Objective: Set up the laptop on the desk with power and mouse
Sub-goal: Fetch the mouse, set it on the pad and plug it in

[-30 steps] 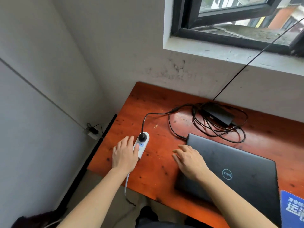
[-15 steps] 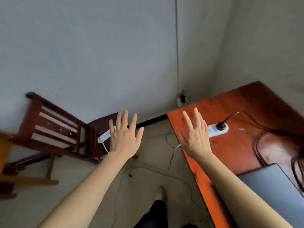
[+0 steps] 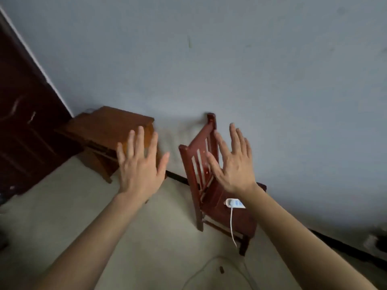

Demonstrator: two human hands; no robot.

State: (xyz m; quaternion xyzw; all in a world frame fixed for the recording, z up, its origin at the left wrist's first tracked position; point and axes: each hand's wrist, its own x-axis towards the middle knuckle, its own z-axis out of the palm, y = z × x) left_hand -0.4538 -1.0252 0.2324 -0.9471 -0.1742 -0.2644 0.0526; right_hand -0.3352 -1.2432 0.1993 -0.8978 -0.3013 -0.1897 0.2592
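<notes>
Both hands were held up in the air with their backs toward the camera. The left hand (image 3: 139, 170) had its fingers (image 3: 140, 141) straight and fanned apart, gripping nothing. The right hand (image 3: 234, 166) matched it, its fingers (image 3: 235, 139) also straight and spread, with nothing in them. The two hands were near each other but apart.

Behind the right hand stood a dark red wooden slat-backed chair (image 3: 215, 195), set against the pale blue-grey wall (image 3: 230, 59). A white oblong power strip (image 3: 235, 203) lay flat on the chair's seat, just beside the right wrist in the view. Its thin white cable (image 3: 231, 225) hung over the seat's front edge and ran down to the light grey floor (image 3: 146, 237), where it curved in a loose loop.

Behind the left hand, a small brown wooden table (image 3: 104, 126) stood by the wall, and a dark brown panelled door (image 3: 23, 122) filled the far left. The picture was somewhat blurred.
</notes>
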